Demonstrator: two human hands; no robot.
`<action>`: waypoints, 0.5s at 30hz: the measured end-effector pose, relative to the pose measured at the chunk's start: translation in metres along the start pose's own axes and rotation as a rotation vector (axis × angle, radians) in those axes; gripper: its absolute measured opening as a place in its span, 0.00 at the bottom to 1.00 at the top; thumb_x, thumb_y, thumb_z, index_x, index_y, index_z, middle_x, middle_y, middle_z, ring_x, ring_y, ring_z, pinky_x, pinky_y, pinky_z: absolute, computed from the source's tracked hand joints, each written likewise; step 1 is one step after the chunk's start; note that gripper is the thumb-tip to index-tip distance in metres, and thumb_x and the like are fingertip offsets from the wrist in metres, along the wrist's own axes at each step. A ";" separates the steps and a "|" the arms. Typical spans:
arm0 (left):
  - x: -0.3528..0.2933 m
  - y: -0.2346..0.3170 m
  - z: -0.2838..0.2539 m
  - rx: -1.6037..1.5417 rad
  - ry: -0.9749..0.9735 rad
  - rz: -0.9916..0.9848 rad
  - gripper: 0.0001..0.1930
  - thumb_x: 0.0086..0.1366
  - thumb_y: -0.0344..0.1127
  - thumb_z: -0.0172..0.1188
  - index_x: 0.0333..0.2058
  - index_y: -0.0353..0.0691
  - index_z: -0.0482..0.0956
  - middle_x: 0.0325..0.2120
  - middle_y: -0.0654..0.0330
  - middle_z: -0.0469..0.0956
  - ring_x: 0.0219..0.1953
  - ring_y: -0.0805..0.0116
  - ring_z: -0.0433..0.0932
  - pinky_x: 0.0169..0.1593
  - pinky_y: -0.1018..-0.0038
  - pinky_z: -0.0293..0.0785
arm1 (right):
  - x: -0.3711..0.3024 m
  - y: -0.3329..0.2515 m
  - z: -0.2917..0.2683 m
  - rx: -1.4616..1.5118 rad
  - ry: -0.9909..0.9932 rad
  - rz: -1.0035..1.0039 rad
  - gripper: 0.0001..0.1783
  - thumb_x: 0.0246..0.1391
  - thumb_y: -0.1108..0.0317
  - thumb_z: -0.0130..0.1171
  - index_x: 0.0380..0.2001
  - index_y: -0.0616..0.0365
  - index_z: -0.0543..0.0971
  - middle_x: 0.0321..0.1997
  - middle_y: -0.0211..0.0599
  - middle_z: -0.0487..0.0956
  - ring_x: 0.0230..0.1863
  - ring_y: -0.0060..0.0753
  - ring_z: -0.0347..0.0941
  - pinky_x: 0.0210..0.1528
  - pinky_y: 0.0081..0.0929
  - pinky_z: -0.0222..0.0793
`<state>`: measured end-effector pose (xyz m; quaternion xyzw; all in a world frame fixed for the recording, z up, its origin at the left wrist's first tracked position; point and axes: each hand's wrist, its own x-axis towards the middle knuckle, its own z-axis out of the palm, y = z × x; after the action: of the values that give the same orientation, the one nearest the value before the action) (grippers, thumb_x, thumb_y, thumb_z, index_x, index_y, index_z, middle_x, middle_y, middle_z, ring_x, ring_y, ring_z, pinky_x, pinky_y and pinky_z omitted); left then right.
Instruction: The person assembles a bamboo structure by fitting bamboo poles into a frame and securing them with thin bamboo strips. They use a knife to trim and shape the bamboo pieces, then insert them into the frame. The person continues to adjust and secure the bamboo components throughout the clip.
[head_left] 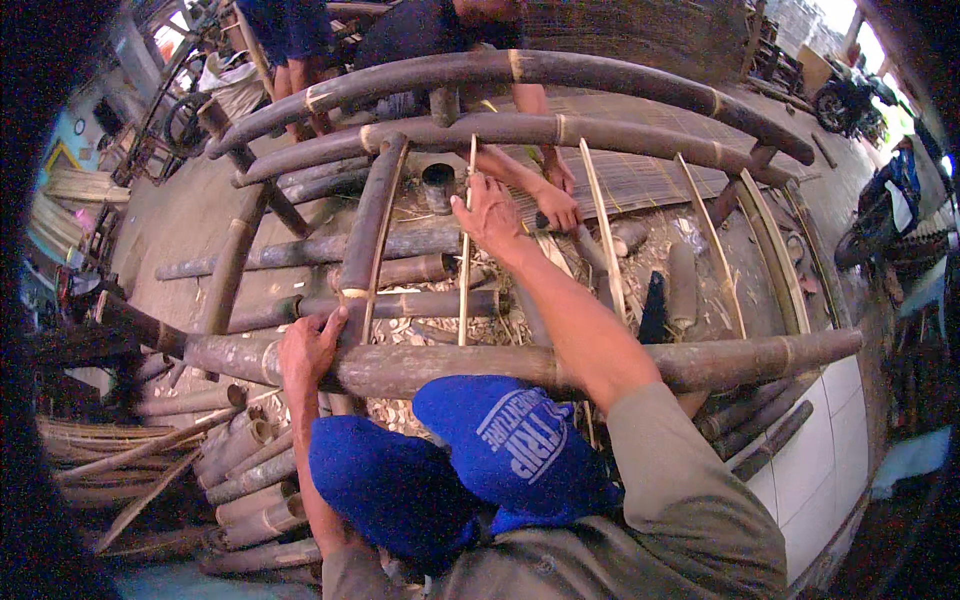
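A bamboo frame of thick brown poles stretches across the view. My left hand [312, 345] is closed over its front pole [450, 370], the thumb by the foot of a thick bamboo crosspiece [375, 225]. My right arm reaches over the frame. My right hand [488, 215] is closed around the upper part of a thin pale bamboo slat [464, 290], which runs between thumb and fingers. More slats [603, 230] stand to the right, between the front pole and a rear pole [450, 132]. Beyond my right hand, a co-worker's hand [558, 207] holds something dark, partly hidden.
Cut bamboo poles [400, 245] and wood shavings [410, 410] lie under the frame. Bamboo lengths [260, 520] are piled at the lower left. A curved top pole [600, 70] spans the far side. A motorbike [885, 205] stands right; another person's legs [290, 90] show behind.
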<state>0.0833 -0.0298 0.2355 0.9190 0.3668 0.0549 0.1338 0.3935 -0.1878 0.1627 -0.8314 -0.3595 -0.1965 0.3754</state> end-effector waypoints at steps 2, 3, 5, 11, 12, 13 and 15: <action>0.004 0.000 0.005 0.034 0.005 0.006 0.34 0.65 0.68 0.49 0.38 0.40 0.86 0.30 0.40 0.82 0.38 0.38 0.80 0.44 0.50 0.73 | -0.002 0.007 -0.006 -0.063 -0.153 0.032 0.29 0.59 0.48 0.55 0.52 0.63 0.73 0.50 0.60 0.75 0.53 0.63 0.73 0.53 0.53 0.73; 0.004 0.002 0.006 0.031 -0.003 0.004 0.34 0.65 0.68 0.49 0.38 0.40 0.86 0.30 0.40 0.82 0.39 0.38 0.80 0.44 0.50 0.73 | -0.003 0.009 -0.006 -0.085 -0.209 0.037 0.29 0.59 0.48 0.55 0.52 0.63 0.73 0.51 0.60 0.75 0.53 0.62 0.73 0.53 0.53 0.73; -0.004 0.001 -0.008 0.044 -0.001 -0.030 0.34 0.65 0.68 0.49 0.38 0.40 0.86 0.30 0.40 0.81 0.39 0.38 0.80 0.45 0.50 0.73 | 0.000 -0.002 -0.003 -0.051 -0.254 0.003 0.30 0.60 0.47 0.54 0.52 0.64 0.73 0.52 0.59 0.73 0.53 0.61 0.72 0.53 0.52 0.73; 0.000 0.013 -0.002 0.043 0.041 0.046 0.34 0.65 0.67 0.48 0.38 0.38 0.85 0.31 0.39 0.81 0.40 0.38 0.80 0.45 0.50 0.72 | -0.004 0.014 0.004 -0.005 -0.070 0.021 0.22 0.57 0.55 0.59 0.43 0.65 0.74 0.43 0.56 0.73 0.47 0.59 0.72 0.51 0.51 0.70; 0.002 0.012 0.000 0.044 0.028 0.045 0.34 0.66 0.67 0.48 0.38 0.38 0.85 0.31 0.39 0.81 0.40 0.38 0.80 0.45 0.49 0.72 | -0.003 0.015 0.006 -0.024 -0.080 0.052 0.22 0.57 0.55 0.59 0.44 0.65 0.74 0.43 0.55 0.72 0.47 0.58 0.72 0.51 0.51 0.71; -0.002 -0.003 -0.008 0.067 0.030 0.016 0.34 0.66 0.67 0.48 0.38 0.38 0.85 0.32 0.39 0.81 0.40 0.38 0.80 0.45 0.49 0.72 | 0.001 -0.001 0.016 -0.006 -0.095 0.070 0.23 0.57 0.54 0.59 0.45 0.64 0.74 0.44 0.54 0.72 0.47 0.57 0.71 0.50 0.50 0.71; 0.005 -0.019 0.011 0.043 0.000 0.046 0.34 0.66 0.66 0.49 0.37 0.37 0.85 0.33 0.38 0.81 0.40 0.37 0.80 0.45 0.49 0.72 | -0.010 0.006 0.011 -0.192 -0.160 0.039 0.26 0.56 0.51 0.59 0.47 0.63 0.74 0.48 0.50 0.71 0.48 0.56 0.71 0.48 0.51 0.73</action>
<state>0.0760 -0.0153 0.2195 0.9299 0.3465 0.0499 0.1128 0.3917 -0.1860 0.1469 -0.8833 -0.3516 -0.1557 0.2681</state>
